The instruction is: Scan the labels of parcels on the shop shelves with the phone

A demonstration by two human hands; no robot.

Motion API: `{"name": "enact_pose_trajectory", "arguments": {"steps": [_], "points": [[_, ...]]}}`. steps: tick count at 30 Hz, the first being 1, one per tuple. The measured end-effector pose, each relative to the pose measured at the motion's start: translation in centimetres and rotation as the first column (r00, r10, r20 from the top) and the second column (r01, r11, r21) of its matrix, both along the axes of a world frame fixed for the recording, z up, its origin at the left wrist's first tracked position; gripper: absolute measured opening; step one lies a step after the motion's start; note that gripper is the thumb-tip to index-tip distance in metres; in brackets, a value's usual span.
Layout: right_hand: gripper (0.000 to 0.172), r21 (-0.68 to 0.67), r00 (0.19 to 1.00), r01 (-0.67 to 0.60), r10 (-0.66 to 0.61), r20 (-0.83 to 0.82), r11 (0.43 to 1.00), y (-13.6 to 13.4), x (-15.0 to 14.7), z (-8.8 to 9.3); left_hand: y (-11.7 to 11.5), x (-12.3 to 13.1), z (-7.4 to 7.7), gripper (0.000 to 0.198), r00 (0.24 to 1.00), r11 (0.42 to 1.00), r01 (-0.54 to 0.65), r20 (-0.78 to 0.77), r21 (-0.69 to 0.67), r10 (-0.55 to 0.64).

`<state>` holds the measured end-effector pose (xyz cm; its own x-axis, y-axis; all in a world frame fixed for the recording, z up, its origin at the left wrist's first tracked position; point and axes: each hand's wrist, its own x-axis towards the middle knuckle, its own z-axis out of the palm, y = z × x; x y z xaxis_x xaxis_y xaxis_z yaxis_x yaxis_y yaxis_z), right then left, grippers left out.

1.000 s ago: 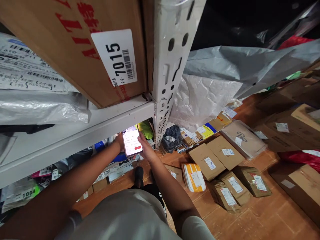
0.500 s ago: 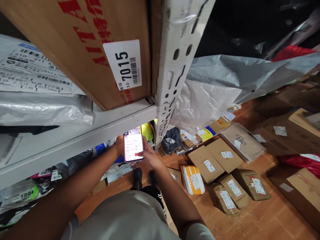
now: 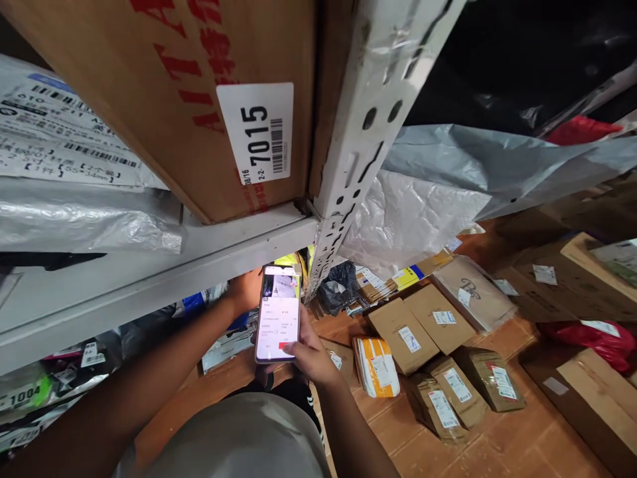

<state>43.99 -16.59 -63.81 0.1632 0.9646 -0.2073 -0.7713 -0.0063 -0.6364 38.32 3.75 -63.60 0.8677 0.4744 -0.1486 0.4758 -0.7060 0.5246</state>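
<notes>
A lit phone (image 3: 279,315) is upright below the shelf edge, its screen facing me. My right hand (image 3: 312,352) is closed round its lower right side, with the thumb on the screen near a red button. At the phone's upper left is my left hand (image 3: 246,292); its fingers are hidden behind the phone, so its grip cannot be made out. Above them, a brown carton (image 3: 199,133) with red print and a white label (image 3: 261,133) reading 7015 stands on the white shelf (image 3: 239,242).
A white slotted post (image 3: 355,143) rises right of the carton. Plastic-wrapped parcels (image 3: 89,216) lie on the shelf at left. Grey bags (image 3: 507,159) jut out at right. On the floor are several cardboard parcels (image 3: 403,335) and an orange-and-white packet (image 3: 377,367).
The phone and both hands are lower, slightly farther right and larger in view. The carton and post have shifted a little to the right in the picture. My right thumb remains at the screen's lower part.
</notes>
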Motion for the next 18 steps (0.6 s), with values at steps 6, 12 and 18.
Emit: {"name": "enact_pose_trajectory", "arguments": {"steps": [6, 12, 18], "points": [[0.093, -0.041, 0.998, 0.008, -0.011, -0.067, 0.999, -2.3, -0.7, -0.3, -0.4, -0.3, -0.5, 0.041, 0.985, 0.961, 0.074, -0.169, 0.266, -0.029], [0.093, -0.022, 0.997, 0.027, -0.029, -0.065, 0.999, -2.5, -0.2, 0.9, -0.5, -0.2, -0.5, 0.047, 0.968, 0.922, 0.14, -0.247, 0.361, -0.051], [0.097, -0.002, 0.994, 0.055, -0.055, -0.097, 0.998, -2.6, 0.8, 2.0, -0.5, -0.3, -0.7, 0.05, 0.967, 0.91, 0.144, -0.251, 0.39, -0.046]]}}
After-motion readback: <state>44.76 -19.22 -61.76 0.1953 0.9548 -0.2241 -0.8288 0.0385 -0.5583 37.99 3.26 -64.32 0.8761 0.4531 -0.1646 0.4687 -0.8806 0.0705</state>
